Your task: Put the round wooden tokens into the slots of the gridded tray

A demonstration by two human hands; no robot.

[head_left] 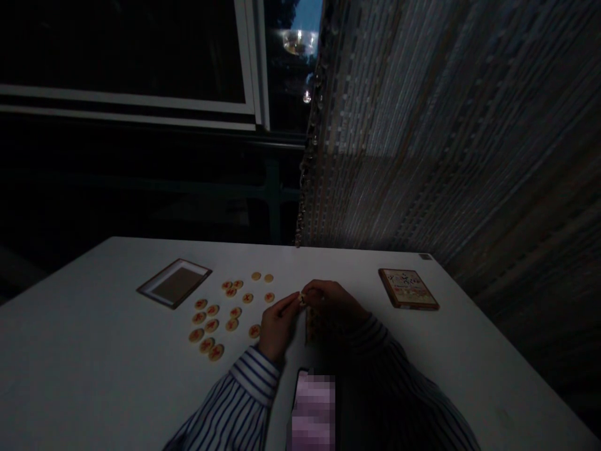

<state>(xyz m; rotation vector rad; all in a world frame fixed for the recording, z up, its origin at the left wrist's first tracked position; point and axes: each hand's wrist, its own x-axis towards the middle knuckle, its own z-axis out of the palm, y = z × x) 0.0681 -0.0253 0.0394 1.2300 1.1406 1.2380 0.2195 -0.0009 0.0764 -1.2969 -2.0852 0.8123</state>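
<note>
Grip: left hand (278, 327) and right hand (335, 302) pinch one disc (302, 299).
Shallow tray (179, 285): left of grip, brown bottom showing.
Printed box (409, 289): right of grip, contents hidden.
Red-marked discs (211, 325): loose, closer left.

Plain white table (94, 369), pretty dim. Bunch of round pieces (211, 325) with red marks scattered left of the middle, some touching, plus a couple of plain-looking discs (256, 276) farther back. There's a shallow tray (181, 283) off to the left, a flat box (409, 288) with writing over right, and a phone (312, 410) up front.
</note>
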